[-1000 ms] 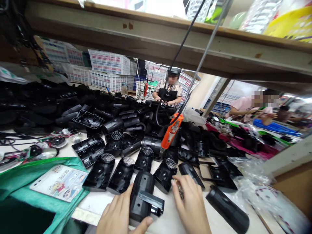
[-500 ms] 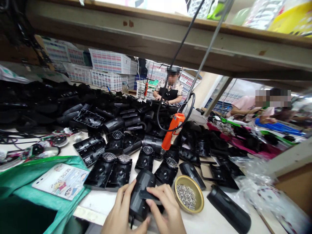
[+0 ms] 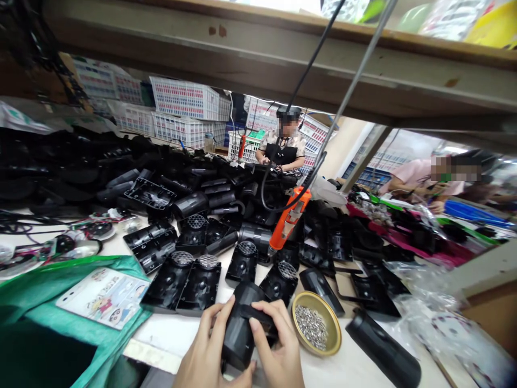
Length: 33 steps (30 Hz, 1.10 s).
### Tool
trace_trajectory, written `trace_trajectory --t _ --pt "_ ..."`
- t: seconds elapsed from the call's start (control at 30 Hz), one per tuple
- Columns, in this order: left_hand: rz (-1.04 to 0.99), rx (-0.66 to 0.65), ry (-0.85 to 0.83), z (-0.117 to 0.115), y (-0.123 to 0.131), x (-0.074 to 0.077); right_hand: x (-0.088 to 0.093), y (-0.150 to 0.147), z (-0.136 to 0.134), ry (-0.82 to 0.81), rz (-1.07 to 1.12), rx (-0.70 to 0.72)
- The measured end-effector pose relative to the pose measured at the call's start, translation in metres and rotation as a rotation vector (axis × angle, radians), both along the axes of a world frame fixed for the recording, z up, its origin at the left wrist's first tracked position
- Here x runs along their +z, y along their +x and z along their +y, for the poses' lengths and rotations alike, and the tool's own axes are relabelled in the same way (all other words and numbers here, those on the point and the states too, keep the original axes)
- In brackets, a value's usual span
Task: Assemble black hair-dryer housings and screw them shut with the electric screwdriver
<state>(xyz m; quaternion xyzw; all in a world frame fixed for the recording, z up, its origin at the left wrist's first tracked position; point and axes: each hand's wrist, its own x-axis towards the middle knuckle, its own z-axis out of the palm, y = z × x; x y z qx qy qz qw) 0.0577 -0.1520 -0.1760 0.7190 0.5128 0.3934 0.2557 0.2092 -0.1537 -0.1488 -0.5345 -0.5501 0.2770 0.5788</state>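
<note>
Head view: both hands meet on one black housing at the near edge of the surface. The left hand wraps its side from below, thumb under the near end, a clenched grip that props the housing up off the surface and steadies it. The right hand lies over the top, fingers pressing a flat black piece against the housing, likely to seat it while the other hand takes the push. So both grips are closed on the same part, none free.

Just right of the hands sits a brass bowl of small screws, close enough to reach without letting go for long. A black tube lies further right. Ahead, finished-looking shells with mesh grilles stand in a loose row, and behind them a large heap of black parts runs to the back. An orange driver hangs on cables above the heap, its tip down toward the work. To the left lie a green bag with a printed card on it, and some wired boards.

Overhead runs a wooden shelf. Beyond it, white crates are stacked, and two other people sit at further benches, hands on their own work.
</note>
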Motion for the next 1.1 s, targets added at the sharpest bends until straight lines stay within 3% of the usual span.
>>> trace_trajectory --t 0.43,0.6,0.73,0.83,0.97,1.1 --pt "0.043 0.006 0.028 -0.005 -0.002 -0.005 0.005 0.008 -0.001 -0.011 -0.117 0.046" --pt "0.08 -0.067 0.02 -0.003 -0.011 -0.002 0.02 0.011 -0.008 -0.022 -0.309 0.027" --pt "0.103 -0.131 0.077 0.002 -0.021 0.004 0.041 0.038 -0.009 -0.003 -0.49 -0.038" --pt "0.078 -0.109 0.078 0.003 -0.024 0.005 0.047 0.074 -0.002 -0.13 -0.731 -0.159" --pt "0.023 -0.085 0.069 -0.001 -0.021 0.003 0.038 0.108 0.008 -0.385 -1.075 -0.181" --pt "0.011 -0.041 0.07 -0.006 -0.016 0.011 0.029 0.111 0.014 -0.396 -1.1 -0.173"
